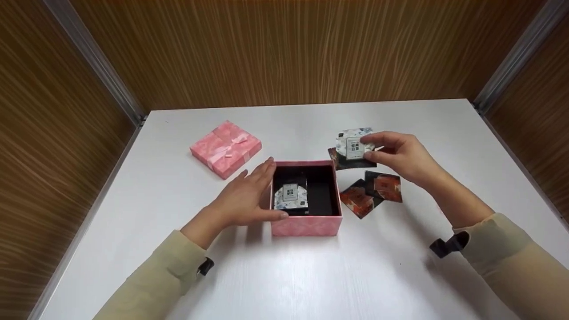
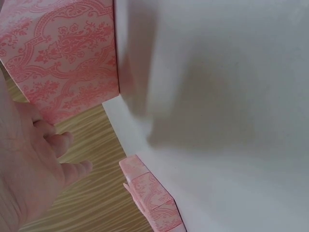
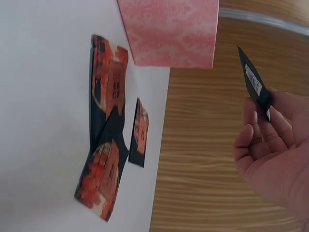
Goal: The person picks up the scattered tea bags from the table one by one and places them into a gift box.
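Note:
My right hand (image 1: pixel 398 155) pinches a flat white-and-black sachet (image 1: pixel 349 144) by its right edge, thumb and fingertips on it. The right wrist view shows its dark back with a white barcode label, held above the table. My left hand (image 1: pixel 246 195) rests against the left side of an open pink box (image 1: pixel 306 226), fingers extended along the rim and thumb at the front edge. Inside the box, at the left, lies a similar white-and-black sachet (image 1: pixel 291 195). Orange-and-black sachets (image 1: pixel 358 200) overlap on the table to the right of the box.
A pink lid (image 1: pixel 226 149) with a ribbon bow lies at the back left of the white table (image 1: pixel 289 275). Another orange sachet (image 3: pixel 140 133) lies partly under the held one in the head view. Wood-grain panels (image 1: pixel 284 53) stand at the back and both sides.

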Available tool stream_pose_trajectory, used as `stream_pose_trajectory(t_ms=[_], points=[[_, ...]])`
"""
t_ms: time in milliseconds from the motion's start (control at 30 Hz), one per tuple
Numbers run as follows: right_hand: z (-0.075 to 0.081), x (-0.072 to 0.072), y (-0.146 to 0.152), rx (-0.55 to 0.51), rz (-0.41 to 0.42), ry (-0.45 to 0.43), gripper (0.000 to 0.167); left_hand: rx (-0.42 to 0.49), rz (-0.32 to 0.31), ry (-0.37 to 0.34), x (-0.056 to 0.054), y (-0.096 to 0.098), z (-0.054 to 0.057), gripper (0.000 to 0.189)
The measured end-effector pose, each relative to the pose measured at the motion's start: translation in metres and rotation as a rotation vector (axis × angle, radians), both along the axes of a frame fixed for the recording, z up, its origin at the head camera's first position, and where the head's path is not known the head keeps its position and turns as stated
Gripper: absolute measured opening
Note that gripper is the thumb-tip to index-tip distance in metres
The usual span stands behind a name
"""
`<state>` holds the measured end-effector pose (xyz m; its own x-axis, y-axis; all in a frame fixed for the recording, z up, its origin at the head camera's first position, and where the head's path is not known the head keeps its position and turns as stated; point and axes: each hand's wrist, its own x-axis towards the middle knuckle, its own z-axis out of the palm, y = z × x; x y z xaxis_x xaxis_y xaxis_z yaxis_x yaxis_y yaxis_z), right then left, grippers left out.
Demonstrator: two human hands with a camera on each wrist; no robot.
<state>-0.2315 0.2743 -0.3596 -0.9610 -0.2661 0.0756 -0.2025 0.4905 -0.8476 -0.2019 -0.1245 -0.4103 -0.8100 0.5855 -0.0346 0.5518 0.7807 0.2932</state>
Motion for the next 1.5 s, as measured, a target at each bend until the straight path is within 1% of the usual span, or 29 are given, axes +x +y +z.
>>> stream_pose_trajectory(t_ms=[133,300,567,733,900,967,1067,1167,1300,1500], points=[[0.001,0.005,-0.011,-0.015,0.05,0.004,0.037,0.008,0.002,0.005,0.001,0.0,-0.002,0.133],[0.0,0.011,-0.024,-0.023,0.086,-0.01,0.036,0.01,0.003,-0.003,0.001,0.0,-0.002,0.133],[-0.009,0.016,-0.044,-0.076,0.16,-0.042,0.031,-0.006,-0.011,0.013,-0.001,-0.001,-0.002,0.132],[-0.012,0.019,-0.053,-0.05,0.199,-0.031,0.032,-0.019,-0.013,0.021,-0.002,-0.001,-0.001,0.132],[-0.014,0.021,-0.061,-0.006,0.195,-0.046,0.034,-0.01,-0.012,0.024,-0.002,-0.001,-0.001,0.132],[-0.015,0.022,-0.063,0.025,0.19,-0.036,0.034,-0.006,-0.011,0.018,-0.001,0.0,-0.001,0.132],[-0.016,0.023,-0.066,0.064,0.187,0.004,0.032,-0.004,-0.011,0.008,0.0,0.0,-0.002,0.131],[-0.017,0.023,-0.069,0.091,0.195,0.049,0.029,0.001,-0.011,0.012,-0.001,0.001,-0.002,0.131],[-0.019,0.023,-0.074,0.116,0.211,0.083,0.027,0.01,-0.015,0.019,-0.002,0.001,-0.002,0.131],[-0.02,0.025,-0.082,0.123,0.234,0.1,0.028,0.01,-0.007,0.007,-0.002,-0.001,-0.002,0.131]])
